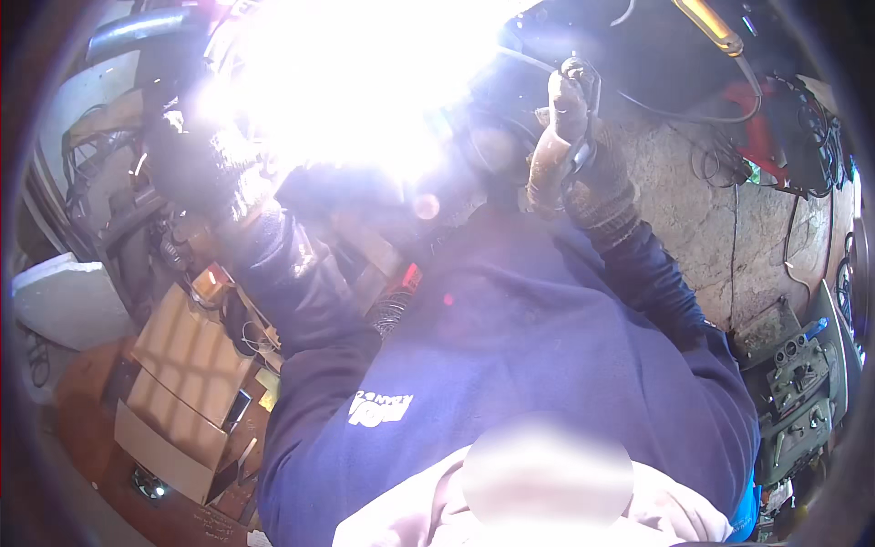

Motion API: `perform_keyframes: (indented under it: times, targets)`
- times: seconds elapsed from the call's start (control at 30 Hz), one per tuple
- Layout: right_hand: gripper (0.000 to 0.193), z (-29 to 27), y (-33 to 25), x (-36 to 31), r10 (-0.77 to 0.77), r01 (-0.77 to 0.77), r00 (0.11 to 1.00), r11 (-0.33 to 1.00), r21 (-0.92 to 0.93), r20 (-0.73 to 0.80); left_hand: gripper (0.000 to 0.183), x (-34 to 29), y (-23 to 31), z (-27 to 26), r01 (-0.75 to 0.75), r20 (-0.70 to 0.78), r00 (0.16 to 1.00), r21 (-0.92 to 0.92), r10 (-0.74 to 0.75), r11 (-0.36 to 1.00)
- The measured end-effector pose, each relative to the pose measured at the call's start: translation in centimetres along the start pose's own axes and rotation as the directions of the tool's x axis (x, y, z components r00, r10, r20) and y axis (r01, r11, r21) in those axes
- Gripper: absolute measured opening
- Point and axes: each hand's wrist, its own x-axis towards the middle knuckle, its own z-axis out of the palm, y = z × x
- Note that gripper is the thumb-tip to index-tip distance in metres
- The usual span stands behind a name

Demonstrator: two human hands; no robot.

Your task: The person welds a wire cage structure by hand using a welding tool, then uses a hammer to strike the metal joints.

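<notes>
A cluttered workshop surrounded you: a rough, blotched, pale surface (693, 228) spread down the right of the frame, and a white glare (355, 73) washed out much of the upper left and centre. Your navy sweatshirt (538, 356), soft and creased, filled the middle and lower part. A reddish-brown table (87, 410) with a curved outline lay at lower left, bearing a cardboard box (193, 342) crossed by barred shadows. Grey, knobbly metal parts (802, 383) stood at the right edge, and a red casing (761, 137) sat among dark cables at upper right.

Your left hand (214, 173), in a textured knit glove, was at upper left beside the glare; you could not be seen clearly enough there to tell whether it gripped anything. Your right hand (609, 187), in a worn, soiled glove, was closed around a metal hand tool (584, 157) right of upper centre. The tool's long axis ran nearly upright in the frame, its tip toward the top. From near that tip, a thin, straight, pale rod (526, 59) slanted up and leftward to the glare.
</notes>
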Motion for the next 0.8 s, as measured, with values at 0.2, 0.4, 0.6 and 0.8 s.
perform_keyframes:
  times: [0.2, 0.4, 0.6, 0.8]
  targets:
    - [0.034, 0.8, 3.6, -0.2, 0.035, -0.036, 0.999, 0.913, 0.406, 0.011, 0.038, 0.3, 0.5, -0.3, -0.013, -0.035, 0.999, -0.086, 0.010, 0.996]
    - [0.040, 3.2, 11.4, 0.7, 0.200, -0.213, 0.969, 0.369, 0.905, 0.146, 0.052, 0.4, 1.0, 0.1, -0.072, -0.050, 0.997, -0.132, 0.066, 0.989]
    - [0.069, 1.0, 4.5, 0.2, -0.026, -0.007, 0.997, 0.906, 0.423, 0.073, 0.052, 0.0, -0.2, 0.3, 0.061, -0.015, 0.998, -0.172, -0.065, 0.983]
    - [0.046, 1.4, 4.3, 0.2, -0.041, 0.066, 0.991, 0.979, 0.192, -0.129, 0.051, -0.1, 0.9, 0.3, 0.131, -0.018, 0.991, -0.160, -0.136, 0.978]
